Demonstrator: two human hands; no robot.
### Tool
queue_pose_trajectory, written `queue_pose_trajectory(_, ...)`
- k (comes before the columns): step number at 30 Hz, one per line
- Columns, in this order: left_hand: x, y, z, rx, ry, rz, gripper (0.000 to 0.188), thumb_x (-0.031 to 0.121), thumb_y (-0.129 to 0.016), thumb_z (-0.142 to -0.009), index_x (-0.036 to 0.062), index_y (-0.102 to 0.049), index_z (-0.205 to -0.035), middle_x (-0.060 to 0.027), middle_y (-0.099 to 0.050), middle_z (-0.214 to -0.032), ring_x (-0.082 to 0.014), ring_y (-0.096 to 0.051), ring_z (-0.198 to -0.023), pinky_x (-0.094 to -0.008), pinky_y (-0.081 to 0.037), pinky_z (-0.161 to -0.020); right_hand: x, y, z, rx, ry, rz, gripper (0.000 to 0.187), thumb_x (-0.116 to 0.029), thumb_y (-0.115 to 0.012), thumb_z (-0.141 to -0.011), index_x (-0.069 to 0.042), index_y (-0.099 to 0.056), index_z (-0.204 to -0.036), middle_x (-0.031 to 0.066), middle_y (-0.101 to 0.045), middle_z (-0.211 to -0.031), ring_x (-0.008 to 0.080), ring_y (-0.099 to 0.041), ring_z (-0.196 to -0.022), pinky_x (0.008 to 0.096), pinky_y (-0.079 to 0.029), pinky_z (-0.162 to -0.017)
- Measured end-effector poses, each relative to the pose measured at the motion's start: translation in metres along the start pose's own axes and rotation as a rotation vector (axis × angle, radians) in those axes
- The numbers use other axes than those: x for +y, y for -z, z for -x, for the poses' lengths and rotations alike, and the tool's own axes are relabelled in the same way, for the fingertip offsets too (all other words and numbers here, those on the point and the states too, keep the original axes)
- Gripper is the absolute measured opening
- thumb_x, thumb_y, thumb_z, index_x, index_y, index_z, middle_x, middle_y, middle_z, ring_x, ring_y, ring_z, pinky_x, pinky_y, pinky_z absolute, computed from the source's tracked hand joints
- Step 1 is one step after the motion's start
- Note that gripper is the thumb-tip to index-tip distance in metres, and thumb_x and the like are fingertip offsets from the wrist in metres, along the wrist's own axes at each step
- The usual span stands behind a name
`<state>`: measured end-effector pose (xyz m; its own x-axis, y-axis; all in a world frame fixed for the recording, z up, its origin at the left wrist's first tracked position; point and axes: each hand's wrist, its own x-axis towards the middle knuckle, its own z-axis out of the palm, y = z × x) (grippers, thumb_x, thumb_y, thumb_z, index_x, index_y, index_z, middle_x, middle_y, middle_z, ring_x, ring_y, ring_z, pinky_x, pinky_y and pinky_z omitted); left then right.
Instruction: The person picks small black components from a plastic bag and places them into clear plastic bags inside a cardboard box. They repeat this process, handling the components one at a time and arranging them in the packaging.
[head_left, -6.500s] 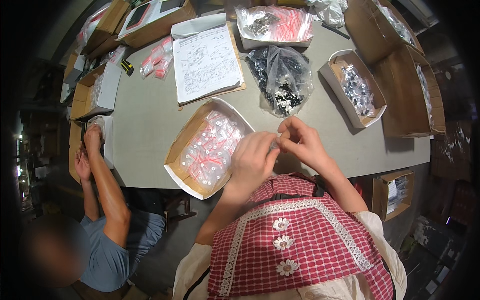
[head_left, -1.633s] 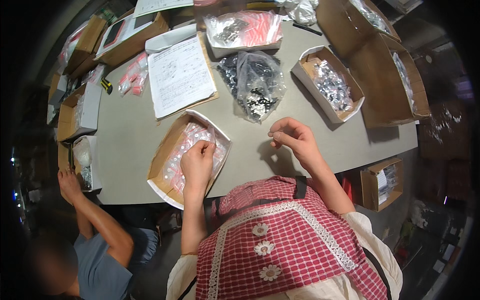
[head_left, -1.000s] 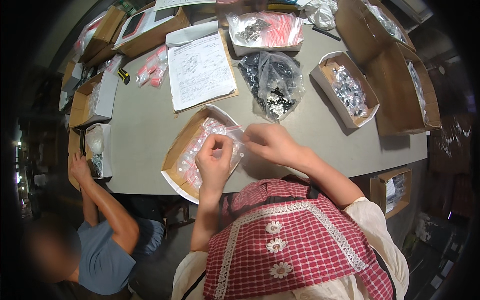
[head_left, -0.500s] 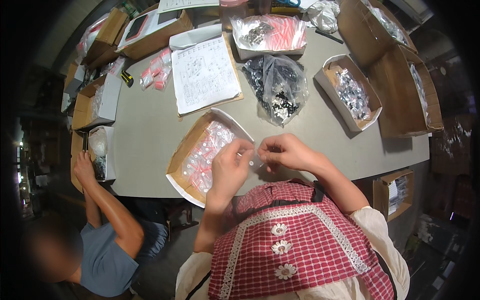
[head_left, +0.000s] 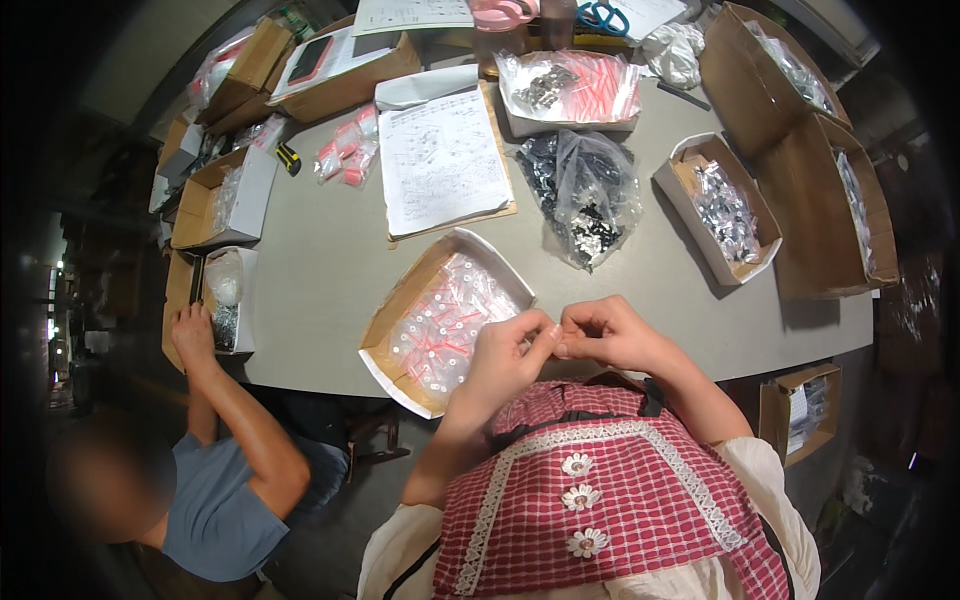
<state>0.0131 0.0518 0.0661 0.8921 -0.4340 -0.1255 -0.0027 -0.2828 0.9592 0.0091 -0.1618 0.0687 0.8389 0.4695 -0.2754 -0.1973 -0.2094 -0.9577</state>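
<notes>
My left hand (head_left: pixel 513 358) and my right hand (head_left: pixel 615 333) meet at the fingertips above the table's near edge, just right of an open white-sided cardboard tray (head_left: pixel 385 318). Both are closed in a pinch. The small clear plastic bag that showed between them half a second ago is now almost wholly hidden by my fingers. Inside the tray lie many small clear zip bags (head_left: pixel 440 325) with red strips, each with a small white round piece. My left wrist is over the tray's right-hand side.
Beyond the tray lie a paper drawing (head_left: pixel 440 160), a bag of black and white parts (head_left: pixel 585 205) and a box of red-striped bags (head_left: pixel 570 95). A parts box (head_left: pixel 720 215) and tall cartons (head_left: pixel 830 210) stand right. At left, a co-worker's hand (head_left: pixel 193 335) reaches into a box.
My hands have come together, so the small clear bag between them is no longer plainly visible. The whole view has shifted, with everything sitting slightly lower and further right.
</notes>
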Motion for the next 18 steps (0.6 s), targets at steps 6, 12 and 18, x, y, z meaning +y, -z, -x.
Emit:
queue_pose_trajectory(6, -0.006, -0.012, 0.004, -0.012, 0.03, 0.086, 0.017, 0.015, -0.067, -0.093, 0.0004, -0.064, -0.085, -0.0082, -0.065, -0.069, -0.0076, -0.057, -0.056, -0.0284, -0.045, -0.052, 0.004, 0.003, 0.011, -0.036, -0.181, -0.415, 0.014, -0.012, -0.069, -0.09, -0.001, -0.067, -0.081, 0.0028, -0.063, -0.065, 0.0091, -0.056, -0.05, 0.0238, -0.04, -0.045)
queue_pose_trajectory(12, -0.006, -0.029, 0.0, 0.301, -0.31, -0.345, 0.011, 0.011, -0.073, -0.08, 0.0047, -0.064, -0.082, -0.0119, -0.062, -0.07, -0.0248, -0.061, -0.06, -0.0386, -0.05, -0.058, 0.011, -0.01, 0.007, 0.471, 0.285, 0.405, 0.014, -0.012, -0.068, -0.077, 0.001, -0.062, -0.075, 0.0131, -0.057, -0.063, 0.019, -0.057, -0.055, 0.0336, -0.047, -0.054)
queue_pose_trajectory(18, 0.006, -0.026, -0.004, 0.24, -0.168, -0.221, 0.016, 0.016, -0.07, -0.092, 0.0024, -0.065, -0.085, -0.0109, -0.068, -0.075, -0.0234, -0.069, -0.067, -0.0347, -0.051, -0.057, 0.013, -0.004, 0.011, 0.459, 0.22, 0.243, 0.017, -0.013, -0.068, -0.084, 0.002, -0.061, -0.079, 0.0126, -0.058, -0.068, 0.017, -0.057, -0.059, 0.0325, -0.046, -0.056)
